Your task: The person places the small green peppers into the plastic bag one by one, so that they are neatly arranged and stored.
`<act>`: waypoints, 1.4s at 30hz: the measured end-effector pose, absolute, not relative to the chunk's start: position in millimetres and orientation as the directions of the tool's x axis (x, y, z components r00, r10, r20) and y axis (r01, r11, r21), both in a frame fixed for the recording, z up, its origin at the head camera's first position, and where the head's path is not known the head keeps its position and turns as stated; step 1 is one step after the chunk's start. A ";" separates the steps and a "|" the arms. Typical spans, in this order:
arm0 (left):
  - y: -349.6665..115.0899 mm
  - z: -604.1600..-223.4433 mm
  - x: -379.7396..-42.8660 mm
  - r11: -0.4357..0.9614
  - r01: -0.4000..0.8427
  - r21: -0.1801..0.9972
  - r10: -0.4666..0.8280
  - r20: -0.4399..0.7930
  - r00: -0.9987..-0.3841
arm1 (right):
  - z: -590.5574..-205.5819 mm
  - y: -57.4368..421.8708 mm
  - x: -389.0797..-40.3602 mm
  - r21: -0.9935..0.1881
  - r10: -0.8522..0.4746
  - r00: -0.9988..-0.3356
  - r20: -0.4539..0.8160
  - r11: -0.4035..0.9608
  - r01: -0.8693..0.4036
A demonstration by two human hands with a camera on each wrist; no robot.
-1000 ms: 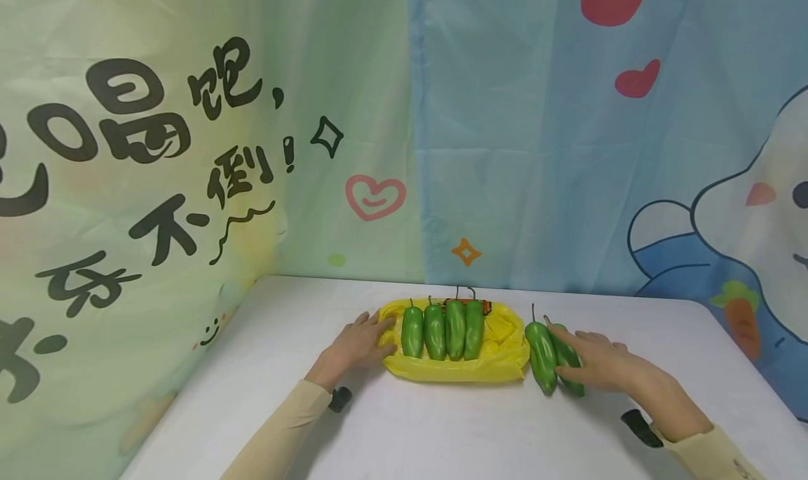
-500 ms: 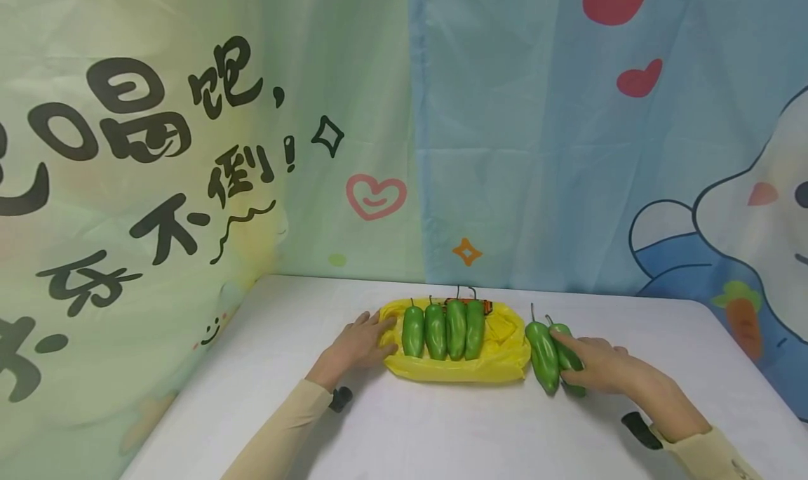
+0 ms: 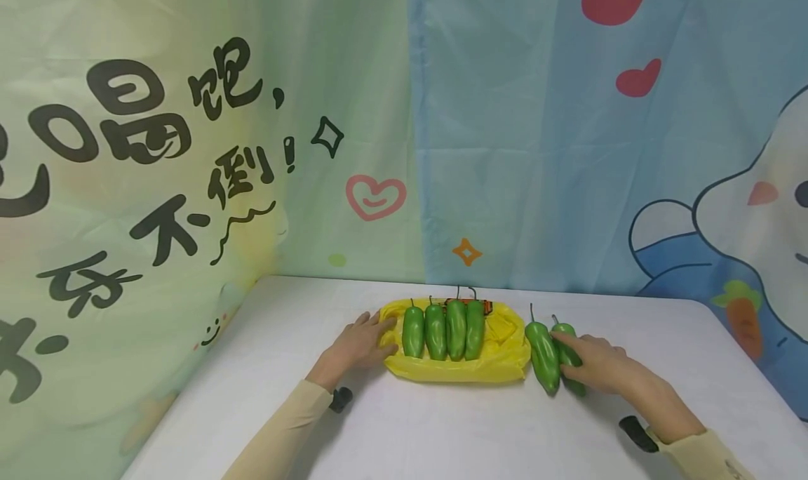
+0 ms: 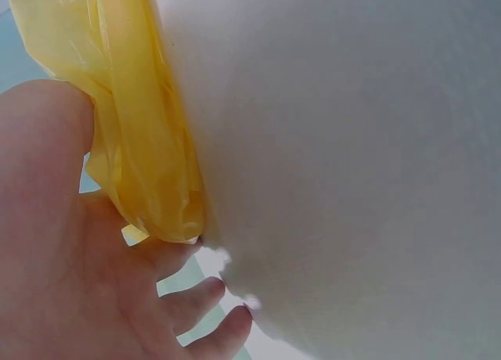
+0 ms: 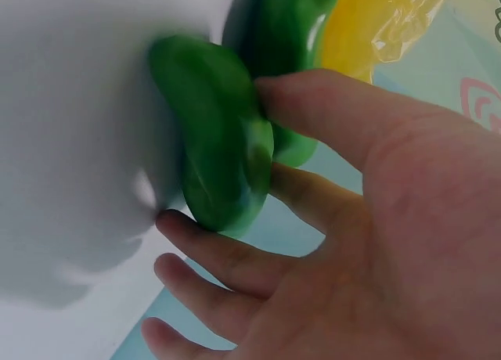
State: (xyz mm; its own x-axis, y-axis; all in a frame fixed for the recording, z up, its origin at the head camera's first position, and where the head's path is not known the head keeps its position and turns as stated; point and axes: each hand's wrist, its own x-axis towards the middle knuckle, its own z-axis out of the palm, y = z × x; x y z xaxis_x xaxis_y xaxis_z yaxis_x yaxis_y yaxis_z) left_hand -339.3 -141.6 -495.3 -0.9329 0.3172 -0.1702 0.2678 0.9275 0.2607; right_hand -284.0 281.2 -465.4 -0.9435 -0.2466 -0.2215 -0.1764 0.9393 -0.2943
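In the head view my left hand (image 3: 358, 345) is at the left end of a crumpled yellow plastic bag (image 3: 454, 372). In the left wrist view its thumb and forefinger lie on either side of the bag's folded edge (image 4: 149, 141), the other fingers spread. Several green chili peppers (image 3: 435, 332) lie side by side on the bag, stems toward the backdrop. Two more lie to its right. My right hand (image 3: 606, 364) holds the outer chili pepper (image 5: 219, 133) between thumb and fingers. The inner chili pepper (image 3: 541, 357) lies close beside it, near the bag's right end.
The white table (image 3: 442, 431) ends at a printed cloth backdrop (image 3: 480, 150) just behind the bag. Another printed cloth (image 3: 126, 255) hangs along the left side. A dark wrist device (image 3: 637, 434) shows under the right forearm, another dark one (image 3: 341, 399) at the left wrist.
My right hand's fingers have drawn in around the outer chili pepper, and its stem end has shifted slightly right, away from the inner one. The left hand and the bag have stayed still.
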 end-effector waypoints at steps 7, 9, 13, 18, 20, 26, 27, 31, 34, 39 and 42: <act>-142.1 -494.6 -338.7 0.924 0.278 0.263 0.327 -0.166 -0.930 | -467.7 281.0 -285.7 -0.294 -0.233 -0.952 -0.200 0.941 -0.169; -142.1 -494.6 -338.8 0.924 0.278 0.264 0.328 -0.165 -0.930 | -468.8 281.2 -285.8 -0.298 -0.233 -0.953 -0.195 0.940 -0.169; -142.2 -494.7 -338.9 0.923 0.277 0.266 0.327 -0.164 -0.931 | -469.1 280.9 -285.7 -0.303 -0.231 -0.956 -0.183 0.938 -0.169; -142.9 -494.9 -338.6 0.919 0.293 0.264 0.339 -0.150 -0.929 | -468.4 281.1 -284.9 -0.307 -0.234 -0.957 -0.174 0.936 -0.173; -143.2 -495.2 -338.7 0.918 0.295 0.266 0.341 -0.147 -0.929 | -467.7 281.2 -284.8 -0.306 -0.235 -0.957 -0.169 0.936 -0.176; -143.2 -495.1 -338.4 0.917 0.294 0.269 0.341 -0.149 -0.928 | -465.8 281.1 -285.1 -0.305 -0.235 -0.959 -0.156 0.935 -0.179; -143.2 -495.1 -338.5 0.918 0.294 0.268 0.341 -0.150 -0.928 | -465.6 281.1 -285.1 -0.305 -0.236 -0.959 -0.155 0.935 -0.181; -143.0 -494.3 -337.9 0.919 0.289 0.268 0.336 -0.152 -0.929 | -465.2 281.3 -285.3 -0.307 -0.239 -0.959 -0.154 0.934 -0.183; -142.6 -493.8 -337.9 0.921 0.285 0.266 0.333 -0.156 -0.930 | -464.8 281.4 -285.4 -0.308 -0.237 -0.960 -0.152 0.934 -0.182; -141.9 -493.2 -338.2 0.922 0.278 0.268 0.328 -0.163 -0.930 | -464.6 282.0 -285.1 -0.307 -0.232 -0.962 -0.142 0.935 -0.180; -141.8 -492.8 -337.7 0.921 0.278 0.273 0.329 -0.161 -0.930 | -464.3 282.4 -284.5 -0.305 -0.233 -0.964 -0.130 0.934 -0.185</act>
